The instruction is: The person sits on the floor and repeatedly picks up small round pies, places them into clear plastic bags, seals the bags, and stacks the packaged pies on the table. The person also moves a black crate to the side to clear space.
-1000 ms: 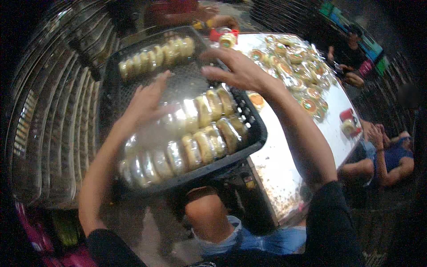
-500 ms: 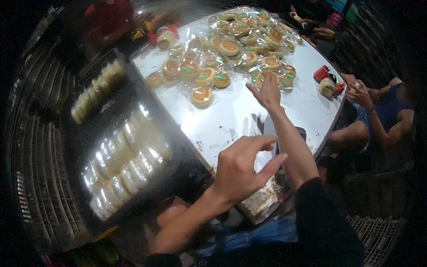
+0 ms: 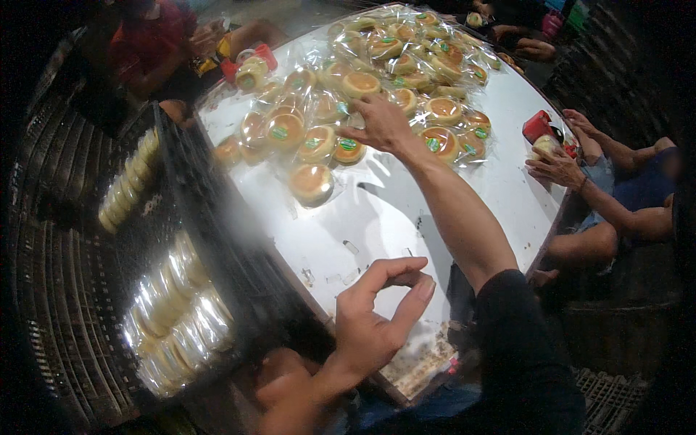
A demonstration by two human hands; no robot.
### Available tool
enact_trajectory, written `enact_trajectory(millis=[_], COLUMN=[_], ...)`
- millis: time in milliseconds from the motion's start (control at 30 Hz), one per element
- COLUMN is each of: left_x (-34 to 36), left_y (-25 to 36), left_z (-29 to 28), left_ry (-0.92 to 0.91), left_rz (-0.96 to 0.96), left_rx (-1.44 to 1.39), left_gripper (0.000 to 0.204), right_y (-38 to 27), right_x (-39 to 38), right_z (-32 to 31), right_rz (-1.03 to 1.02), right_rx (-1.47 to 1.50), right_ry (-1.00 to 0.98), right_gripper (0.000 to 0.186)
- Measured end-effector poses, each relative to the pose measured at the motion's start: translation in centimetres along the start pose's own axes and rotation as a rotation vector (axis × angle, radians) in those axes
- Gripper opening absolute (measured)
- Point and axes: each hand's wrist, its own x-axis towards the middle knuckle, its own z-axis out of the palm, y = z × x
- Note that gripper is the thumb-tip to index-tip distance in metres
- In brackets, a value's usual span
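Leftward over the wrapped buns (image 3: 348, 150) on the table (image 3: 312, 239), my right hand (image 3: 380, 125) has moved since half a second ago. I see its thumb and fingers parted; I can't tell whether they touch a wrapper. My left hand (image 3: 373, 319) hangs near the table's close end, thumb and forefinger almost meeting, nothing between them. Leftmost, the crate (image 3: 177, 159) holds rows of buns (image 3: 174, 297).

Round plastic-wrapped buns (image 3: 361, 85) lie heaped across the far half of the broad, flat desk (image 3: 523, 203); to its left, a rectangular, perforated plastic crate (image 3: 194, 192) holds rows of bagged buns (image 3: 170, 293).
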Motion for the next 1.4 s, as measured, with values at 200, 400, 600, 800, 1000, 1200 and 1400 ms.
enact_trajectory(millis=[200,400,600,800,1000,1200,1400], left_x=[-0.7,-1.5,-1.2,-3.2,-6.1,-6.1,-4.2], left_y=[0.7,1.9,2.4,2.1,1.6,1.1,0.5], left_z=[-2.7,-5.1,-4.8,-4.6,-5.5,-5.3,-5.4], left_ry=[0.039,0.059,0.091,0.124,0.202,0.245,0.251], left_rz=[-0.024,-0.034,0.036,0.184,0.170,0.232,0.168], left_rx=[-0.161,-0.280,-0.487,-0.371,-0.212,0.003,0.146], left_gripper=[0.027,0.028,0.023,0.023,0.022,0.021,0.025], right_y=[-3.1,-2.3,-4.9,-10.6,-7.7,-3.8,-1.3], right_x=[5.3,5.2,-7.3,-17.7,-14.7,-11.4,-9.5], right_z=[5.4,9.8,7.3,4.0,-1.5,1.2,-1.2], right_rz=[0.025,0.216,0.232,0.219,0.532,0.524,0.753], right_rx=[-0.064,-0.099,-0.059,0.057,-0.113,-0.350,-0.067], right_ry=[-0.077,-0.307,-0.537,-0.100,0.111,0.141,-0.017], right_gripper=[0.096,0.100,0.078,0.064,0.064,0.072,0.057])
